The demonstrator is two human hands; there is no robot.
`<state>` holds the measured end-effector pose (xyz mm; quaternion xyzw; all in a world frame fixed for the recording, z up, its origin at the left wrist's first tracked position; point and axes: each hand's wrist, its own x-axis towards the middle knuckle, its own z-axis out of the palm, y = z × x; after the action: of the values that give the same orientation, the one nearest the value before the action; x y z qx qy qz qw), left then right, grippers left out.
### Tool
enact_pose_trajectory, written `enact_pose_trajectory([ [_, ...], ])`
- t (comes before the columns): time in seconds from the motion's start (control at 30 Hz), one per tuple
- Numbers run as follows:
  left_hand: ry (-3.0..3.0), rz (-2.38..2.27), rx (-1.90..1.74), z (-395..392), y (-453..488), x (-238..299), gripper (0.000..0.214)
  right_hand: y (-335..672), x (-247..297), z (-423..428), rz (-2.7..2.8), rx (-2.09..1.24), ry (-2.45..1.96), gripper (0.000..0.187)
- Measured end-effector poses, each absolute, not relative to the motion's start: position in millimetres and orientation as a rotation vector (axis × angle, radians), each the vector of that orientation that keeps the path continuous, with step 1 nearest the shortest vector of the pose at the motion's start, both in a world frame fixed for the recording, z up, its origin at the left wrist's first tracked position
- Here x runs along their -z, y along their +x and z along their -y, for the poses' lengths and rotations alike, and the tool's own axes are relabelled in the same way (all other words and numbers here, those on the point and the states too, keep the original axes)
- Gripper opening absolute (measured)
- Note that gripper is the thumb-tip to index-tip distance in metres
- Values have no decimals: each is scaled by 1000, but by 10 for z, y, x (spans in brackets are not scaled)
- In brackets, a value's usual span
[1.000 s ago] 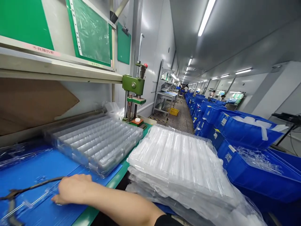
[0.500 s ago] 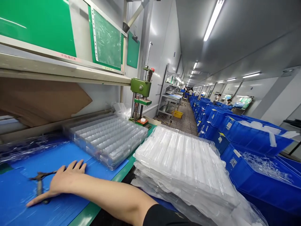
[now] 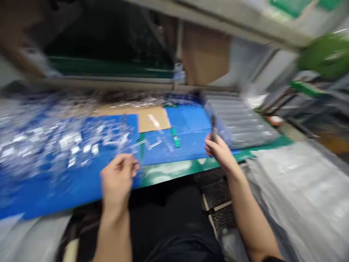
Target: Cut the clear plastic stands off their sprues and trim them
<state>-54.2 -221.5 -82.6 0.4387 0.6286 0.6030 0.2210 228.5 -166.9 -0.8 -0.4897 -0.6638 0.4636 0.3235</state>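
Blue work mat [image 3: 188,145] under both hands; right hand [image 3: 220,153] pinching dark tool [image 3: 214,127]; left hand [image 3: 118,178] curled, blurred.

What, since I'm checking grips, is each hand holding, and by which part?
The right hand pinches a dark, blurred tool near its lower end, between thumb and fingers. The left hand shows nothing held, though blur limits that.

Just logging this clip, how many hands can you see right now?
2. Left hand over the front edge of the blue mat; right hand by the green bench edge, holding a small dark item. Blur could hide others.
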Motion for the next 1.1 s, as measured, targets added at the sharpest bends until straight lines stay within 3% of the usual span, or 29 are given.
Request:
enact_pose_trajectory([
  [0.23,1102,-1490,-1610,2388,-342,950,49,2090,537,2619,2025,-1782,-1341,26],
  [1.1,1024,-1278,-1506,2696,-120,1022,43,1898,637,2545,2058,-1880,-1240,30],
])
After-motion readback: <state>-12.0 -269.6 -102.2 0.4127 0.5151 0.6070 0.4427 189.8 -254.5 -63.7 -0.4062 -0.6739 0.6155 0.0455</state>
